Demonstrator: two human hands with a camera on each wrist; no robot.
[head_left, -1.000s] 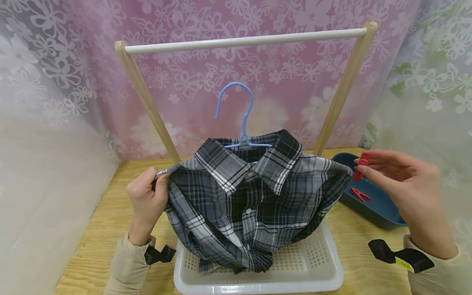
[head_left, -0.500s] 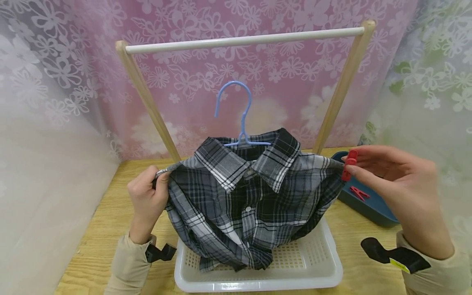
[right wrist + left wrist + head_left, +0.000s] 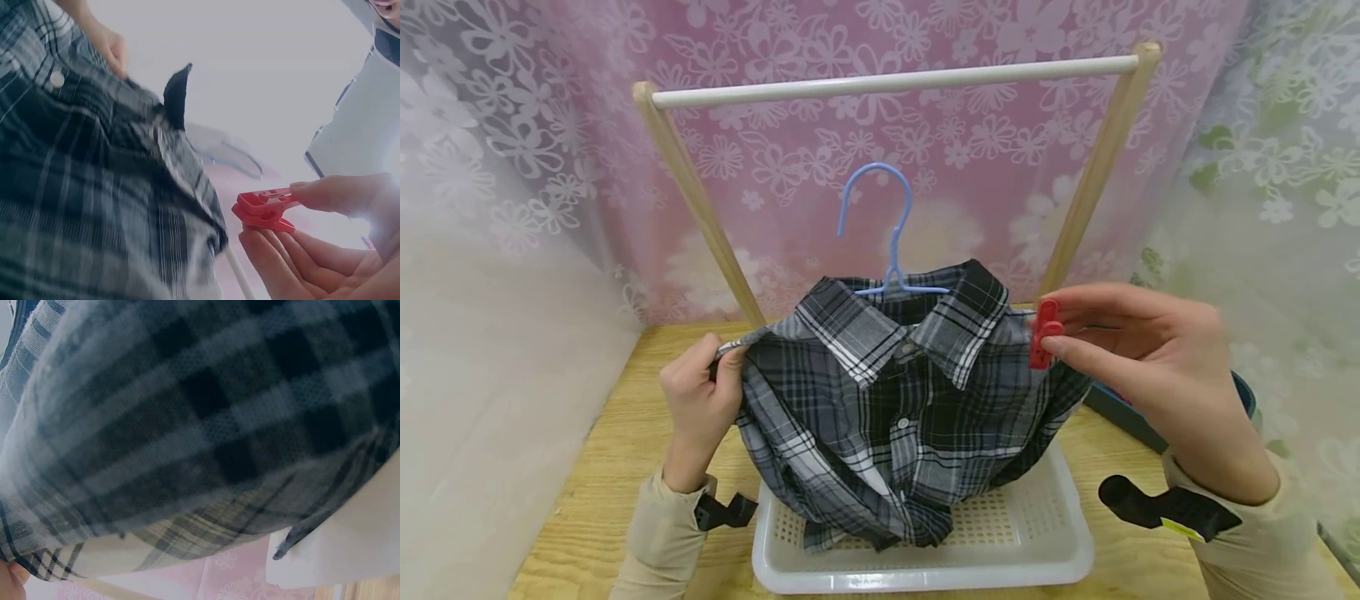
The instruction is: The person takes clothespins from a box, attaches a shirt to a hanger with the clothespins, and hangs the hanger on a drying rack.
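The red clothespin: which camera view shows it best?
The right wrist view shows the red clothespin best: close, pinched by the right hand. The head view shows it small at the plaid shirt shoulder. The left wrist view shows only shirt cloth.

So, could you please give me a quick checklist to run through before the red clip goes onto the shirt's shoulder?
1. Red clip pinched in the right hand: ok.
2. Left hand grips the plaid shirt at its other shoulder: ok.
3. Shirt sits on the blue hanger, collar around its neck: ok.
4. Clip's jaws open enough to take the fabric: cannot tell.
5. Clip already on the shoulder fabric: not ok; in the right wrist view it is apart from the cloth.
6. Hanger hooked on the white rail: not ok, it is below it.
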